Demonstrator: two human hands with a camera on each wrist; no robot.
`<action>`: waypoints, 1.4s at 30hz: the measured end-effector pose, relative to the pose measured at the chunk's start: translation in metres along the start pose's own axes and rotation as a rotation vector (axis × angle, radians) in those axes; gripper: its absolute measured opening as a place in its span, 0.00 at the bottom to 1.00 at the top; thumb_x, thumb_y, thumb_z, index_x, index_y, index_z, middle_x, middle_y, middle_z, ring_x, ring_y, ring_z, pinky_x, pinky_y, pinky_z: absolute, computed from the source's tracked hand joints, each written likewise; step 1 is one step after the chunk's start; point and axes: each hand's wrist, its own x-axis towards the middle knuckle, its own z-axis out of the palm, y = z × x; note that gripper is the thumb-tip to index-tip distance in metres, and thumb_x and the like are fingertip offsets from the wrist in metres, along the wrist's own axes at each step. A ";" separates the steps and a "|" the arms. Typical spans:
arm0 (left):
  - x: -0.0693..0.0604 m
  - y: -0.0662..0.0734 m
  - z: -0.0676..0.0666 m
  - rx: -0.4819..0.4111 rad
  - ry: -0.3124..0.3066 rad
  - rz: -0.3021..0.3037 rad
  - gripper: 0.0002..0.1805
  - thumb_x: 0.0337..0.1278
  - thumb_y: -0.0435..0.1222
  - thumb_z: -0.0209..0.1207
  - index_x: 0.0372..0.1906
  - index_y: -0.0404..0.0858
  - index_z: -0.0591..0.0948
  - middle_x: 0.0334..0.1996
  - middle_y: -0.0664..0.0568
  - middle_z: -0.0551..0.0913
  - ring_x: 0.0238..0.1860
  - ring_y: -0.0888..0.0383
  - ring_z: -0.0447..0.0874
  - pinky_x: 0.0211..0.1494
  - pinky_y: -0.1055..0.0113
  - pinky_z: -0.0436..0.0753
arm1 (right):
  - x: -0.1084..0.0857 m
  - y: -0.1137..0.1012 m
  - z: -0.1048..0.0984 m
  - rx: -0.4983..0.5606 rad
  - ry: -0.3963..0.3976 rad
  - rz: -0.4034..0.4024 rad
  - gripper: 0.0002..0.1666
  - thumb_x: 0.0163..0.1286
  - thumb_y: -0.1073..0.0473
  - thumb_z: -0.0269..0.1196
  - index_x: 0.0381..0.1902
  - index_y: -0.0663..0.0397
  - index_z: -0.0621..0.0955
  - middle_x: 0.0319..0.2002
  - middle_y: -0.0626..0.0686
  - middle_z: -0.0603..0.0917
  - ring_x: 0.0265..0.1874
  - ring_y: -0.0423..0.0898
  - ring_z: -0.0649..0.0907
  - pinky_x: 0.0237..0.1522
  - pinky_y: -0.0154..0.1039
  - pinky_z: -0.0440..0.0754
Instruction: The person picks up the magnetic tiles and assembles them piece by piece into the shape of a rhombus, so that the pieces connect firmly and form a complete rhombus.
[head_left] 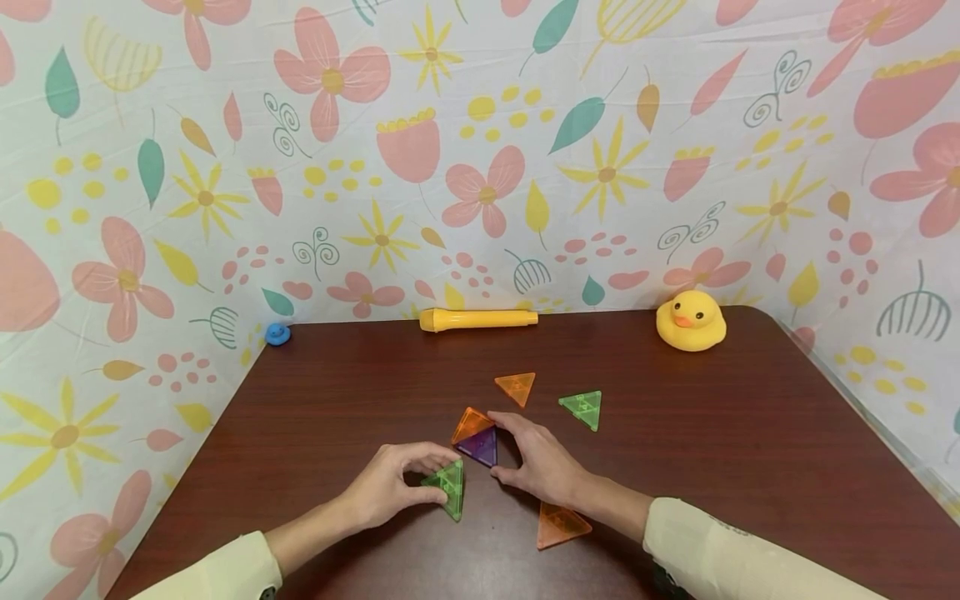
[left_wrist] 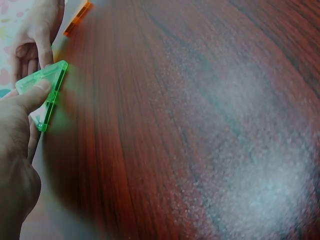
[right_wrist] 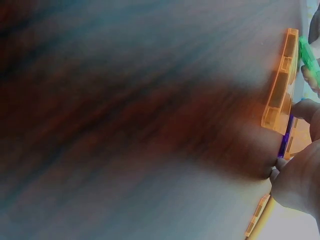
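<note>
My left hand (head_left: 386, 487) pinches a translucent green triangular magnetic tile (head_left: 452, 492) between thumb and fingers, tilted up off the table; the left wrist view shows the thumb across the face of this tile (left_wrist: 31, 80). To the right, my right hand (head_left: 546, 462) holds a purple triangular magnetic tile (head_left: 482, 448) with thumb and fingertip at its two right-hand corners. An orange triangular tile (head_left: 471, 423) lies edge to edge with the purple one, up and left of it. The green tile is just below this pair, apart from it.
Near my right forearm lies another orange tile (head_left: 561, 527), partly hidden. Beyond the hands are an orange tile (head_left: 517, 387) and a green tile (head_left: 585, 408). Along the back edge stand a blue duck (head_left: 277, 334), a yellow microphone-shaped toy (head_left: 480, 320) and a yellow duck (head_left: 692, 323).
</note>
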 end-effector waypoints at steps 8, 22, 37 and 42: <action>0.001 -0.003 -0.004 -0.034 0.018 -0.020 0.20 0.60 0.36 0.76 0.57 0.49 0.88 0.46 0.60 0.91 0.47 0.58 0.91 0.52 0.62 0.88 | 0.000 0.000 0.000 -0.004 0.001 -0.001 0.48 0.62 0.63 0.80 0.75 0.69 0.71 0.69 0.63 0.78 0.64 0.59 0.82 0.64 0.56 0.80; 0.002 -0.001 -0.006 -0.108 0.037 -0.036 0.10 0.65 0.36 0.73 0.49 0.47 0.91 0.41 0.57 0.93 0.43 0.55 0.93 0.48 0.62 0.89 | 0.000 -0.001 -0.001 -0.003 0.001 -0.005 0.47 0.62 0.63 0.80 0.74 0.69 0.71 0.69 0.63 0.78 0.65 0.59 0.82 0.64 0.56 0.80; 0.008 0.001 -0.012 -0.106 0.057 -0.032 0.07 0.65 0.35 0.73 0.46 0.46 0.91 0.40 0.56 0.92 0.43 0.55 0.92 0.48 0.62 0.89 | 0.000 0.000 0.000 0.001 -0.003 0.002 0.47 0.62 0.63 0.80 0.75 0.68 0.71 0.69 0.63 0.78 0.65 0.58 0.81 0.64 0.56 0.80; 0.013 0.003 -0.014 -0.070 0.086 -0.023 0.07 0.64 0.36 0.74 0.45 0.47 0.91 0.39 0.56 0.92 0.43 0.57 0.92 0.50 0.63 0.88 | 0.000 0.001 0.000 -0.001 -0.005 0.000 0.47 0.62 0.63 0.80 0.75 0.68 0.71 0.69 0.63 0.78 0.65 0.58 0.81 0.64 0.56 0.80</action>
